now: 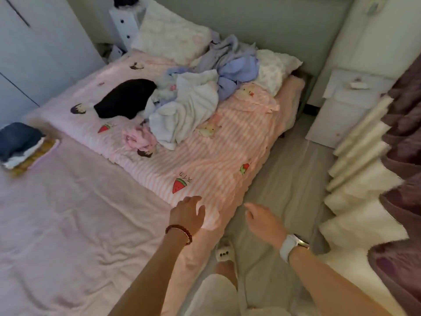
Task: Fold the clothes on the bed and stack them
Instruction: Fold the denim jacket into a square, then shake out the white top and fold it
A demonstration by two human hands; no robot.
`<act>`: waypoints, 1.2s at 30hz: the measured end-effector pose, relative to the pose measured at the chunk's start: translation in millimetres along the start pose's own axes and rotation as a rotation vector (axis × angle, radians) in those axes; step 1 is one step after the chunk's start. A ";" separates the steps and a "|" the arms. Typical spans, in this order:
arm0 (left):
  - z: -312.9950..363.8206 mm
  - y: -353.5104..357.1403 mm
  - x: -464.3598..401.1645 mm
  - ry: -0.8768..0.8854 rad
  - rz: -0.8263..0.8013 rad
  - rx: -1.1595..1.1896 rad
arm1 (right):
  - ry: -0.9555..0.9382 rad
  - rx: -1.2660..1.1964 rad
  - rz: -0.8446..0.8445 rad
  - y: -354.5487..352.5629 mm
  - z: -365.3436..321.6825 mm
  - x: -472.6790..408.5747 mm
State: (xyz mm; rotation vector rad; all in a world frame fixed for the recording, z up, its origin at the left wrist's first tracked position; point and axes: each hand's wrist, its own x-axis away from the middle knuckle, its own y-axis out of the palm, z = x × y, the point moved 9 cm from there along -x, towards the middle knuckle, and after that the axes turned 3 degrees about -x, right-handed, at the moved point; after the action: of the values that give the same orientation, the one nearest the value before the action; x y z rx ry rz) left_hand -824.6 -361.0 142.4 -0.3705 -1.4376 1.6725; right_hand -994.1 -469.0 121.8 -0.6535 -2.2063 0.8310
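Note:
A heap of unfolded clothes lies on the striped pink quilt (211,160): a white garment (182,110), a black one (125,98), a small pink piece (140,137) and lilac-blue ones (237,71) near the pillows. A folded stack (20,144), denim on top, sits at the bed's left edge. My left hand (188,215) hovers over the quilt's near corner, fingers relaxed and empty. Beyond the bed's edge, my right hand (262,218) hangs above the floor with its fingers loosely curled, holding nothing.
Two white pillows (170,35) lean at the headboard. A white nightstand (341,106) stands right of the bed, with cream and purple curtains (387,179) along the right. A narrow floor strip (284,179) runs between bed and curtains. A white drawer unit (124,23) stands at the back left.

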 end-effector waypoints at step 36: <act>-153.8 -68.3 -558.1 -0.446 0.073 0.087 | -0.445 0.632 0.004 -82.4 -196.7 -661.5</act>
State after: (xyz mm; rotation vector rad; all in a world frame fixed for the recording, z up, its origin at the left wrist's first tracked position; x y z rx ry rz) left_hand -367.8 -689.4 -10.1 0.0044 -1.6760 1.9531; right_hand -441.5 -876.9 15.5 -0.1674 -2.1164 1.7037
